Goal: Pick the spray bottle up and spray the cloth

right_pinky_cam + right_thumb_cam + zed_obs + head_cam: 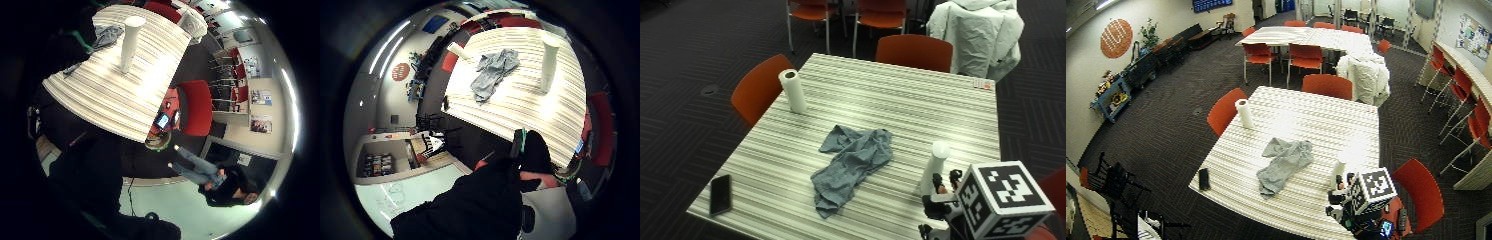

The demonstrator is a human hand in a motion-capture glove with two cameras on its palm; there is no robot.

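Spray bottle (935, 170), white and upright, stands on the striped surface (919, 105) near its front edge, well apart from the grey cloth (853, 167) that lies crumpled toward the middle. The gloved right hand (943, 200) is just beside the bottle at the surface's edge, not yet touching it; whether its fingers are spread or curled I cannot tell. To do the pickup well, the hand should probably wrap the bottle's body with a finger free for the trigger, then aim the nozzle toward the cloth. The bottle is opaque, so its fill level is hidden. A paper towel roll (793, 90) stands beyond the cloth.
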